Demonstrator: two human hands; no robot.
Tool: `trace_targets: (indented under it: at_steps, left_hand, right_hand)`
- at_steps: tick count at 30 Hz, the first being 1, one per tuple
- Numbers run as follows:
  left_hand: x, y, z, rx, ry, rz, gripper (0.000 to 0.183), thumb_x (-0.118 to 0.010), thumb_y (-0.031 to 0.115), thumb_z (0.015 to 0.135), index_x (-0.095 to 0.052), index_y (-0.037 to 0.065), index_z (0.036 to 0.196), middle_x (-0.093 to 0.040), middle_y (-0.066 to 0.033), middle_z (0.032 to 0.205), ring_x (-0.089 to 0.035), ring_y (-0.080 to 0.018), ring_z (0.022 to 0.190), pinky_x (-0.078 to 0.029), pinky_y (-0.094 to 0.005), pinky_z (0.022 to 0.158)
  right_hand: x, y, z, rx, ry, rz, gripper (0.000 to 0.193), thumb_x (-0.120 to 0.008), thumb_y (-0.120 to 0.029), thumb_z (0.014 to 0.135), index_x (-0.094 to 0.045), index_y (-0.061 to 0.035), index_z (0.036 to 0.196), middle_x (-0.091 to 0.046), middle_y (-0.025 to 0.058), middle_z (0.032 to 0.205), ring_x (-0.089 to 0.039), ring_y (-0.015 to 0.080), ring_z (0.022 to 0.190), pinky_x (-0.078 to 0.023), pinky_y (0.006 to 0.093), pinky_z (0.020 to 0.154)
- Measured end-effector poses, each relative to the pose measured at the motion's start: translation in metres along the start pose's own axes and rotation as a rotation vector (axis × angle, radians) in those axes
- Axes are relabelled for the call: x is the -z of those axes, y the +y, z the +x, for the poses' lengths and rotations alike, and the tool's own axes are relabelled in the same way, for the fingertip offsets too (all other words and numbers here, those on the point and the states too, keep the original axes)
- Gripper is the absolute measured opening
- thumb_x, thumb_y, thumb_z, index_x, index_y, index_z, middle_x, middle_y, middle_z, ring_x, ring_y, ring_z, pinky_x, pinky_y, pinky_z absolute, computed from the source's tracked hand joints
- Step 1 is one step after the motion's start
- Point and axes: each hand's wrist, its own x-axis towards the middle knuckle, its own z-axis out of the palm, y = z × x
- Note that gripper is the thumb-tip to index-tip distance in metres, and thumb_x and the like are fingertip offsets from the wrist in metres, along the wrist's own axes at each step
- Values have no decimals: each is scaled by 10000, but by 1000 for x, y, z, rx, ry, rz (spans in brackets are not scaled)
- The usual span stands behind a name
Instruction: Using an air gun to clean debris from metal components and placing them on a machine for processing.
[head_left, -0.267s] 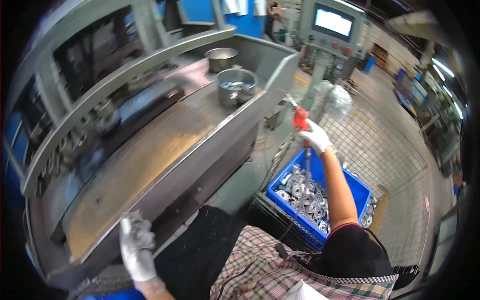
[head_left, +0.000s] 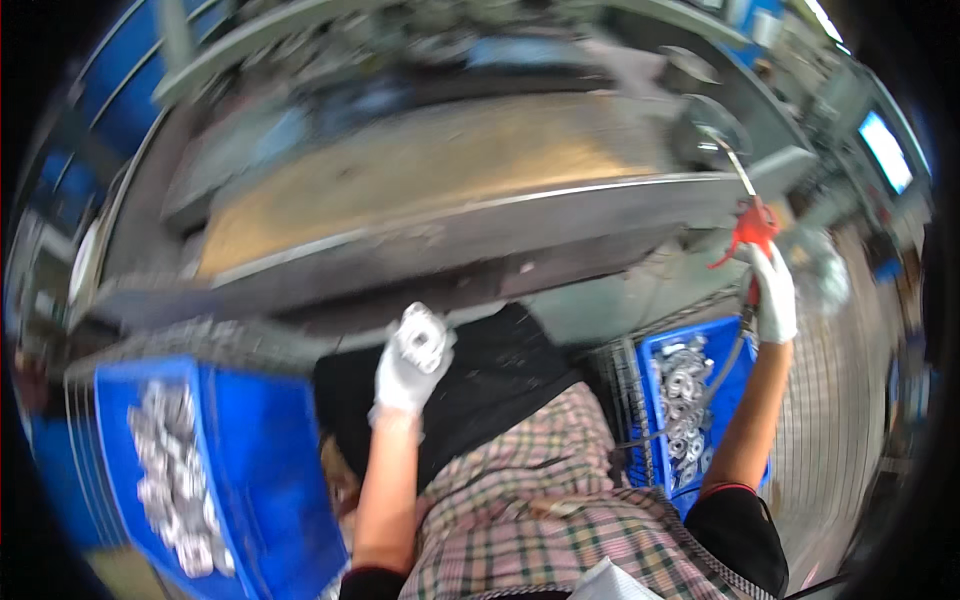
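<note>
My left hand (head_left: pixel 400 384), in a white glove, is closed around a small silver-grey metal casting (head_left: pixel 421 338) with a round hole in it. It holds the part over the black cloth (head_left: pixel 490 365) across my lap, in front of the bench's front wall. At the right, my gloved right hand (head_left: pixel 775 300) grips a red air blow gun (head_left: pixel 753 228). The gun's thin metal nozzle points up and to the left, overlapping a metal pot (head_left: pixel 708 130) on the bench. From its handle a grey hose (head_left: pixel 728 370) runs down past the right blue bin.
A blue bin (head_left: pixel 270 470) with several metal castings (head_left: pixel 170 470) stands at the left. Another blue bin (head_left: pixel 735 350) of castings (head_left: pixel 684 405) sits in a wire cage at the right. Ahead is the bench's worn top (head_left: pixel 420 170) behind a raised front edge. A lit screen (head_left: pixel 885 150) stands far right.
The view has swung left, bringing the left bin in. My left hand, with the casting, has come from beside the bench edge to above my lap. The right hand still grips the air gun.
</note>
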Motion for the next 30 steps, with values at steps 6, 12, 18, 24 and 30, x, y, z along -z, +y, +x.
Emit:
trace_targets:
  at_steps: [6, 12, 18, 24, 30]
  left_hand:
    - [56, 13, 15, -134, 186, -83, 516, -375, 561, 983, -607, 142, 1175, -664, -120, 1086, -617, -368, 1012, -546, -481, 800]
    - [69, 15, 10, -182, 254, -114, 547, -342, 589, 978, -592, 151, 1191, -660, -105, 1076, -630, -311, 968, -537, -454, 784]
    - [72, 12, 14, -235, 359, -45, 526, -335, 577, 985, -589, 171, 1202, -654, -78, 1092, -616, -286, 976, -507, -451, 854]
    - [71, 10, 18, -264, 432, 4, 526, -334, 561, 990, -557, 169, 1263, -628, -77, 1160, -580, -282, 1058, -461, -468, 943]
    - [111, 19, 29, -268, 324, -49, 542, -338, 574, 983, -540, 188, 1306, -620, -73, 1182, -574, -282, 1080, -452, -479, 956]
  right_hand:
    - [-129, -21, -40, 41, -641, -149, 321, -606, -337, 918, -623, -62, 1084, -594, 3, 738, -528, 88, 641, -419, 252, 580]
    - [-228, -20, -99, 239, -1125, -791, 503, -515, -517, 915, -561, -132, 1235, -675, 212, 1019, -624, 433, 967, -494, 471, 839]
    - [-269, -32, -118, 361, -1142, -1000, 412, -471, -465, 933, -557, -100, 1102, -681, 188, 952, -650, 399, 903, -505, 474, 813]
    - [-287, -38, -119, 373, -1205, -1063, 396, -474, -425, 926, -567, -75, 1087, -685, 176, 942, -657, 380, 897, -510, 469, 811]
    - [-293, -39, -121, 407, -1197, -1040, 398, -490, -417, 915, -574, -60, 1070, -685, 177, 931, -661, 377, 880, -515, 468, 794]
